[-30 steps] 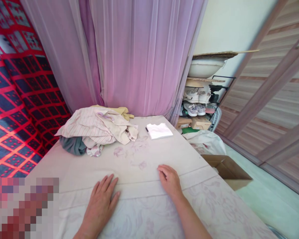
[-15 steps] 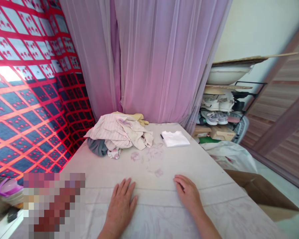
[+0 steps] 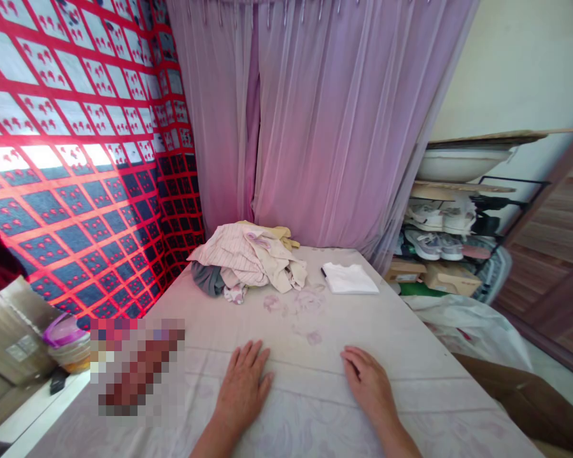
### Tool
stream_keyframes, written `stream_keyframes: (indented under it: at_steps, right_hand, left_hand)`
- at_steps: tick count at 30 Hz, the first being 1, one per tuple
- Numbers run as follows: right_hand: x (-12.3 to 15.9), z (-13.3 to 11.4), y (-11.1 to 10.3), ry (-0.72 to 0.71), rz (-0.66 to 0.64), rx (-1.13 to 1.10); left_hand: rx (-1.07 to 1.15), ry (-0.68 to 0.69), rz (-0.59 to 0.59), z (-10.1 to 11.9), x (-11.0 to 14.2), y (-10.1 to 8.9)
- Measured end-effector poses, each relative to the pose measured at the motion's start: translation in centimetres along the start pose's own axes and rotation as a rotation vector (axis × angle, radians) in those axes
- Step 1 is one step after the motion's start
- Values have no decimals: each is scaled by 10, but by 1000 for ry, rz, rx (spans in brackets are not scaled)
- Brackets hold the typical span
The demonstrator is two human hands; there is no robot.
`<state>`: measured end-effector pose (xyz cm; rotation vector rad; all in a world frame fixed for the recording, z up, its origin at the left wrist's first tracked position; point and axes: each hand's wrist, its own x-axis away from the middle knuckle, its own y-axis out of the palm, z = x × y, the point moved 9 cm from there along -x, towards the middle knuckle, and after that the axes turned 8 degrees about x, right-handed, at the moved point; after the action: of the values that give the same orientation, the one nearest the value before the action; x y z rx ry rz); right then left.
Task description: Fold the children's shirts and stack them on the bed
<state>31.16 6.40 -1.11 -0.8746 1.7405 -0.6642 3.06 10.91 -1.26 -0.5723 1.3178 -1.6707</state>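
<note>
My left hand (image 3: 243, 385) lies palm down on the pale floral cloth (image 3: 310, 372) that covers the table, its fingers spread and nothing under them that shows. Across from it, my right hand (image 3: 370, 385) rests on the same cloth, loosely curved, with a gap between thumb and fingers and no object in it. Farther back is a rumpled heap of clothes (image 3: 239, 254), with pink striped, beige, yellow and dark grey pieces. To the heap's right lies a white folded garment (image 3: 351, 278) with a dark strip at its left edge. Both hands are apart from the clothes.
A blurred-out reddish patch (image 3: 141, 372) covers something on the table's left. Beyond that edge stand a purple-rimmed tub (image 3: 69, 343) and a cardboard box (image 3: 16, 346). Purple curtains (image 3: 334, 140) hang behind the table. At right are a rack with shoes (image 3: 434, 245) and a plastic bag (image 3: 472, 321).
The view has turned a little left and up, so the scene sits farther right and lower. My hands stay in about the same place on the cloth; the clothes have not moved.
</note>
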Motion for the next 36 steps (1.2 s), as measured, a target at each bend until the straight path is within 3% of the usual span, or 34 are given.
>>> stream_keyframes:
  at_steps: [21, 36]
  right_hand:
    - [5, -2, -7, 43, 13, -100]
    - [4, -7, -11, 53, -4, -78]
  left_hand:
    - [-5, 33, 69, -5, 0, -3]
    - [-50, 45, 37, -7, -3, 1]
